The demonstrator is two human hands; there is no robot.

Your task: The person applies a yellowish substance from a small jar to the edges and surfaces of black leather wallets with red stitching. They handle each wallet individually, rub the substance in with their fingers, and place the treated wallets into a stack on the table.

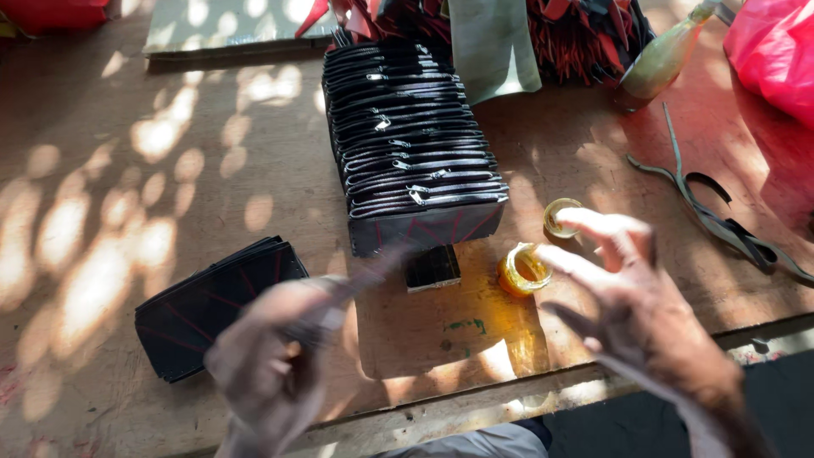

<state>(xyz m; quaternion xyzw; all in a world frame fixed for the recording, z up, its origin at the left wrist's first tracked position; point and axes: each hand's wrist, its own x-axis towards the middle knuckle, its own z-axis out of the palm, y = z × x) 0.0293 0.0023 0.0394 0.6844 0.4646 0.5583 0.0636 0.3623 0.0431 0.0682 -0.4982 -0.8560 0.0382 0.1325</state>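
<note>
My left hand [271, 365] is blurred near the table's front edge and grips a thin dark stick-like tool that points up and right toward a small black block [432, 267]. My right hand [632, 293] hovers with fingers spread, holding nothing, just right of a small round amber pot [524, 270] and its lid [561, 217]. Behind them stands a long row of black zippered pouches [411, 140] set on edge. A flat stack of black pieces [212, 301] lies to the left of my left hand.
Large metal scissors [721, 220] lie at the right. A greenish bottle [666, 55] and a pink bag [776, 51] sit at the far right. Red and black material [585, 34] is heaped at the back. A yellowish stain [517, 339] marks the wood.
</note>
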